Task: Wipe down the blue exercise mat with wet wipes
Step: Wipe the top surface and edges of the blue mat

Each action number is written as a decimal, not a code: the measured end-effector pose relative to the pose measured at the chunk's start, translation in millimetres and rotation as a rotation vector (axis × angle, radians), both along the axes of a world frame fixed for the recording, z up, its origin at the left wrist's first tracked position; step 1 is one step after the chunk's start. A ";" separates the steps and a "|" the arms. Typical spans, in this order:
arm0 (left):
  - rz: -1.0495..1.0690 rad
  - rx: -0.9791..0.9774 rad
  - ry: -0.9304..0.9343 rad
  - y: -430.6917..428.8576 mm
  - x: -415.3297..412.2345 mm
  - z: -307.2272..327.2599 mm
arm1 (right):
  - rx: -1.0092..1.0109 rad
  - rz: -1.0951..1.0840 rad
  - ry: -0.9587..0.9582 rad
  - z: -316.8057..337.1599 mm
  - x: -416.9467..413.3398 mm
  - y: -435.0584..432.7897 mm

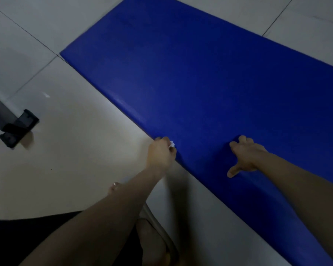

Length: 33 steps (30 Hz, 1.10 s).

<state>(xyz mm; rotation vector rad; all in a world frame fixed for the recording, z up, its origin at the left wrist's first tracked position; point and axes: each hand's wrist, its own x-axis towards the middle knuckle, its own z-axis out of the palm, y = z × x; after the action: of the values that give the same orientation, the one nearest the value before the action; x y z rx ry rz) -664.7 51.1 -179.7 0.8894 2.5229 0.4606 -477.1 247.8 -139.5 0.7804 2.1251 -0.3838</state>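
The left hand (pixel 161 154) is pinching a wipe (pixel 172 144) at the blue mat (pixel 200 73) edge, seven o'clock; the right hand (pixel 244 156) is pressing flat, spread.

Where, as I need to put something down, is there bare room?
The pale tiled floor between the black metal foot and the blue exercise mat is bare; so is the mat beyond both hands. Crowded at its near edge, where the left hand pinches a white wipe and the right hand presses down.
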 end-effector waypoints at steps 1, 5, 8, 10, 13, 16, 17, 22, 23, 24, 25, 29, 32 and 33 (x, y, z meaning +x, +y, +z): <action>-0.036 -0.010 -0.020 -0.1 5.2 0.5 | -0.002 -0.003 0.002 0.1 0.2 0.2; -0.341 -0.068 -0.083 2.1 34.6 7.5 | -0.013 -0.018 0.016 0.2 1.9 0.4; -0.543 -0.082 -0.039 0.4 40.9 7.6 | -0.016 -0.023 0.025 0.9 2.1 0.5; -0.573 -0.065 0.021 0.0 32.1 4.9 | -0.014 -0.020 0.031 0.2 2.9 0.4; -0.456 0.002 0.107 2.2 5.2 2.6 | -0.017 -0.017 0.036 -2.5 5.0 0.7; -0.182 0.004 0.232 4.7 -33.2 1.1 | -0.021 -0.018 0.042 -2.7 5.7 1.2; -0.108 0.002 0.253 5.3 -42.6 2.1 | -0.020 -0.016 0.043 -2.4 5.3 1.1; -0.027 -0.004 0.136 11.5 -30.0 9.8 | -0.022 -0.017 0.046 0.5 4.9 0.7; -0.038 0.005 0.092 10.1 -21.5 11.5 | -0.024 -0.015 0.050 1.7 4.9 0.7; -0.063 0.013 0.039 8.2 -10.8 13.0 | -0.024 -0.014 0.052 2.4 4.9 0.8; -0.094 0.015 -0.018 6.3 2.7 12.8 | -0.021 -0.014 0.054 3.1 5.7 0.6; -0.337 0.057 -0.163 3.2 79.7 4.8 | 0.008 -0.031 0.066 10.9 10.3 -4.3; -0.541 0.052 -0.100 2.4 89.9 7.1 | 0.037 -0.051 0.046 18.1 19.8 -14.9; -0.595 0.037 -0.055 4.1 79.7 8.6 | 0.030 -0.067 0.002 19.0 27.5 -19.6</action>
<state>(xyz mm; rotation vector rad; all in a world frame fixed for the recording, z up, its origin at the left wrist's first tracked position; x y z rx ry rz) -585.0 55.2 -171.1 1.5408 2.0626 0.3275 -449.6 228.1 -120.5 0.8710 2.1145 -0.3889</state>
